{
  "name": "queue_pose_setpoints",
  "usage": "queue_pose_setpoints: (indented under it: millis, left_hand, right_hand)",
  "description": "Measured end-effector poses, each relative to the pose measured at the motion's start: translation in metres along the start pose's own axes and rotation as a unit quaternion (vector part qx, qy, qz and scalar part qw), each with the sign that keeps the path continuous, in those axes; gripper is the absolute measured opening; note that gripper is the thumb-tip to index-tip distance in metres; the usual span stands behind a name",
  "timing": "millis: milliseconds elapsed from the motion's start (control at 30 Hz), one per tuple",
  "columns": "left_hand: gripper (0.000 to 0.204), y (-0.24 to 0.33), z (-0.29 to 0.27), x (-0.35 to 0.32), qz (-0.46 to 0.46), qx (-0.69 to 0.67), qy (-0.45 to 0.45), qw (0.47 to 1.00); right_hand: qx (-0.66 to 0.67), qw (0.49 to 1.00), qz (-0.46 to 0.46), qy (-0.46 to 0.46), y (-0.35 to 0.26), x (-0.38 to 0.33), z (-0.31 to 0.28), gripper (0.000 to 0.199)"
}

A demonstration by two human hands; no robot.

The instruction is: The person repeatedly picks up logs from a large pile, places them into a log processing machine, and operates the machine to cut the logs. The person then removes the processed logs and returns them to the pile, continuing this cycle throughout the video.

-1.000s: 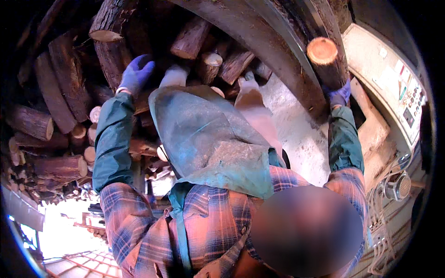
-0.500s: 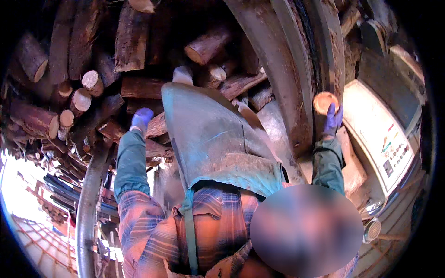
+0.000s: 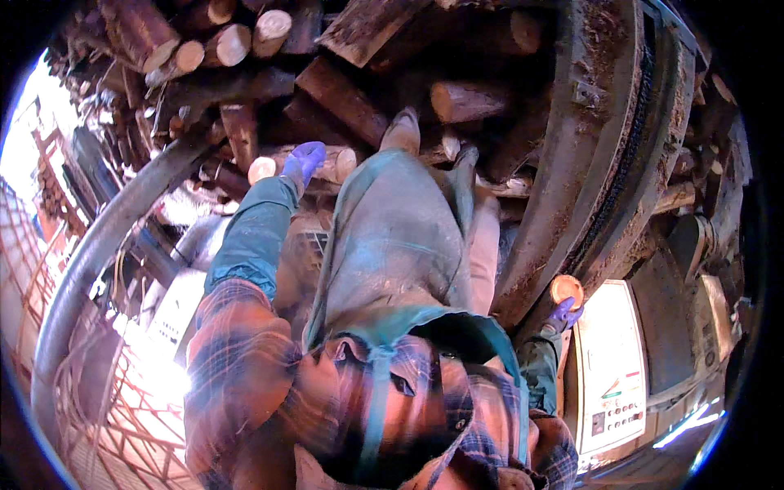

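Observation:
My right hand [image 3: 563, 315], in a purple glove, is closed on a short round piece of wood [image 3: 566, 288], its pale orange cut face showing. It is held beside the long rusty metal rail [image 3: 531, 245] with a dark chain along it. My left hand [image 3: 305, 161], also gloved in purple, is over a log [image 3: 336, 166] in front of me. Its fingers are bunched and partly smeared, so whether they grip the log is unclear. A worn grey-green apron [image 3: 392, 237] hangs between my arms.
Heaped logs [image 3: 465, 102] fill the far side. A curved metal pipe [image 3: 90, 253] runs along the left, by a rust-coloured mesh [image 3: 131, 408]. On the right stands a white control panel [image 3: 611, 367] with several knobs. My boot [image 3: 403, 132] is among the logs.
The view has turned, with the logs and left hand now higher in the picture. My right hand, still holding the wood, appears lower and nearer my body. My left hand is now over a log.

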State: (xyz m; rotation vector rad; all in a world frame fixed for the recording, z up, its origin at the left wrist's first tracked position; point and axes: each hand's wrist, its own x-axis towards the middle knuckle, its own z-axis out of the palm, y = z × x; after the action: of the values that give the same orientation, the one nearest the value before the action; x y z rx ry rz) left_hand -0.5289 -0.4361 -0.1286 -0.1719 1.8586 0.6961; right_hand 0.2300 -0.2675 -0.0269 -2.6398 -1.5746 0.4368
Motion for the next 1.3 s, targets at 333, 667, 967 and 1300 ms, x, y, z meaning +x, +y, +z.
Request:
queue_pose_setpoints:
  millis: [333,667,967,1300]
  left_hand:
    - [0.025,-0.226,0.013,-0.091,0.179,0.564,-0.244,0.768]
    - [0.033,-0.095,-0.028,0.138,0.144,0.284,0.116,0.941]
    - [0.066,0.038,-0.005,0.337,-0.158,0.076,0.283,0.943]
    - [0.051,-0.046,-0.026,0.282,0.113,-0.347,0.259,0.894]
  right_hand:
    - [-0.069,0.995,-0.036,-0.064,0.018,0.011,-0.04,0.053]
    - [0.253,0.924,-0.184,-0.219,-0.282,-0.057,0.025,0.037]
    - [0.263,0.734,-0.109,-0.617,-0.466,-0.153,0.526,0.04]
    - [0.07,0.804,-0.219,-0.548,-0.492,-0.266,0.682,0.049]
